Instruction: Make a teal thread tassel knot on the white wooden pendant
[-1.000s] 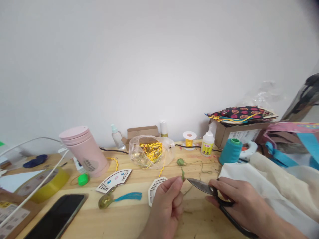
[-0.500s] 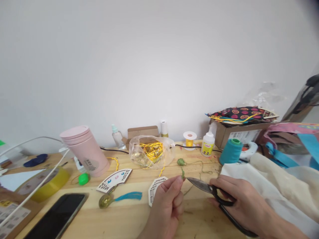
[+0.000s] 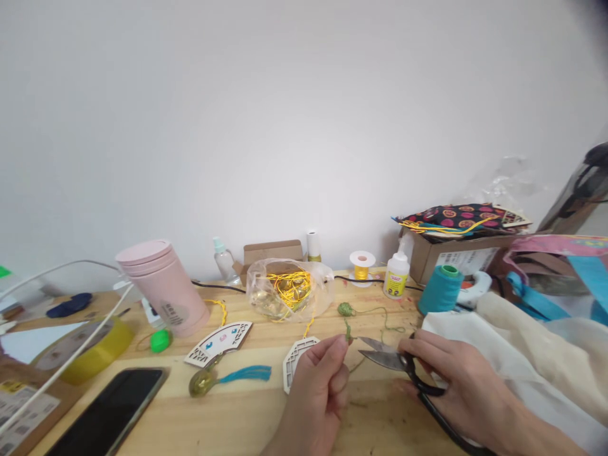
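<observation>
My left hand (image 3: 319, 394) is closed, with thumb and forefinger pinching a small piece of green yarn (image 3: 348, 332). In my right hand (image 3: 468, 383) are black-handled scissors (image 3: 387, 356), their blades slightly parted and pointing at the pinched yarn. A little green yarn ball (image 3: 346, 309) lies just beyond, with a loose strand curling off to the right. Partly hidden behind my left hand is a white lattice pendant (image 3: 291, 367) on a yellow cord. To its left lie a fan-shaped ornament (image 3: 219, 344) and a blue tassel (image 3: 244, 373) with a gold bead.
At the back stand a plastic bag of yellow cord (image 3: 289, 288), a yellow thread spool (image 3: 361, 266), a glue bottle (image 3: 397, 275) and a teal thread cone (image 3: 439, 290). A pink tumbler (image 3: 164, 288), tape roll (image 3: 85, 351) and phone (image 3: 109, 411) are left. White cloth (image 3: 513, 373) lies right.
The scissor blades have parted; before they were closed together near the yarn. My left hand has hardly moved.
</observation>
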{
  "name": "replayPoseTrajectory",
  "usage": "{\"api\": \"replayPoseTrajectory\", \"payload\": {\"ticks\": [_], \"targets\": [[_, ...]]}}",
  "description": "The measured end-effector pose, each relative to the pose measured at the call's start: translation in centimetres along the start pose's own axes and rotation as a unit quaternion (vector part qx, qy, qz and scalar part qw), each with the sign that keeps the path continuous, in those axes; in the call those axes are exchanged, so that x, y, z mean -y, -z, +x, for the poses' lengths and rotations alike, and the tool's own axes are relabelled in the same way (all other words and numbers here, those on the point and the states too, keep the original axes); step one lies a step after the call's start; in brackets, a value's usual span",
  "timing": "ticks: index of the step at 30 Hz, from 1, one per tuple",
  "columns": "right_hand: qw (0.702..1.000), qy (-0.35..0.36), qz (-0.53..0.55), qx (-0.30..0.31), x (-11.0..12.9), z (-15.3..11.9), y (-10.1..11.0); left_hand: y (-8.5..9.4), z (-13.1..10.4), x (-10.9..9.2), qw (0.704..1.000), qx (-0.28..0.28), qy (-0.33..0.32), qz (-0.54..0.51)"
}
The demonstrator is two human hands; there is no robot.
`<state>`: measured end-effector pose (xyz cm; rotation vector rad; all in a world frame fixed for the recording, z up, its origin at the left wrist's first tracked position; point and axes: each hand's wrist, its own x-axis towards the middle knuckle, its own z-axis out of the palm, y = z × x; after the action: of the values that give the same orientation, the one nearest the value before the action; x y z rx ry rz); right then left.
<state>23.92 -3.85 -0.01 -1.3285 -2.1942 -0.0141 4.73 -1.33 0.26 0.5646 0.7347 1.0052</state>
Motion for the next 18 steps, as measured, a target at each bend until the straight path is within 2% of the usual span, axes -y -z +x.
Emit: {"api": "replayPoseTrajectory", "payload": {"ticks": [4,18], "targets": [[0.998,0.043,-0.024,-0.048,-0.41,-0.29,-0.4,-0.13,-0.06,0.03,1.0,-0.002,0.002,0.0],[0.994,0.074,-0.03,-0.069,-0.38,-0.12,-0.75,-0.03,0.04,-0.02,1.0,0.005,0.004,-0.002]]}}
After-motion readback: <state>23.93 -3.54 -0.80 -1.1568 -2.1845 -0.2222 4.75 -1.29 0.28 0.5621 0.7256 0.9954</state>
